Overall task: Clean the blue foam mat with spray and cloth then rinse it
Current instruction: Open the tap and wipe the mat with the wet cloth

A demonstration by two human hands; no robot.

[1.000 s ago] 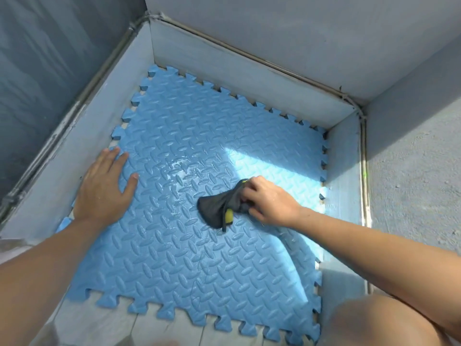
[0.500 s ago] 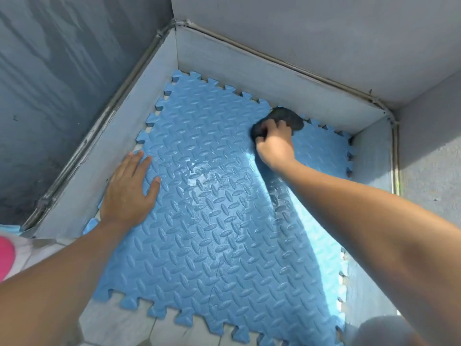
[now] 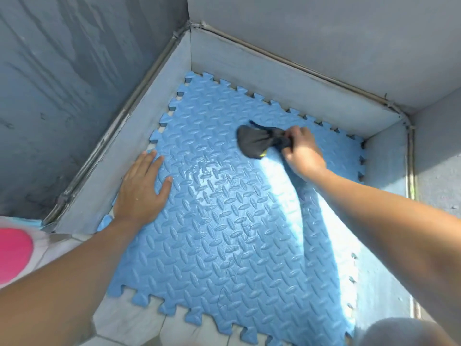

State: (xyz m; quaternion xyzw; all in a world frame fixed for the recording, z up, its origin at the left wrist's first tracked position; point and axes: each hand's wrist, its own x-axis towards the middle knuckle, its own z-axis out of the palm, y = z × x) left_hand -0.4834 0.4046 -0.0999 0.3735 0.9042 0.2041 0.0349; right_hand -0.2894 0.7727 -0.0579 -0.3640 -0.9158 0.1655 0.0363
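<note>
My left hand (image 3: 142,188) lies flat, fingers spread, on the left edge of the blue foam mat (image 3: 224,240), which sits on the tiled floor (image 3: 129,318) in a walled corner. Toward the mat's far side, the dark cloth (image 3: 255,142) rests on it, its bunched end gripped in my right hand (image 3: 303,152).

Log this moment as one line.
step: wiping | right hand grips dark cloth on blue foam mat | left hand flat on mat

The foam mat (image 3: 224,233) lies mid-frame in a walled corner (image 3: 287,78). My left hand (image 3: 139,191) rests on its left edge; my right hand (image 3: 303,154) grips the cloth (image 3: 255,143) on it, upper right.
</note>
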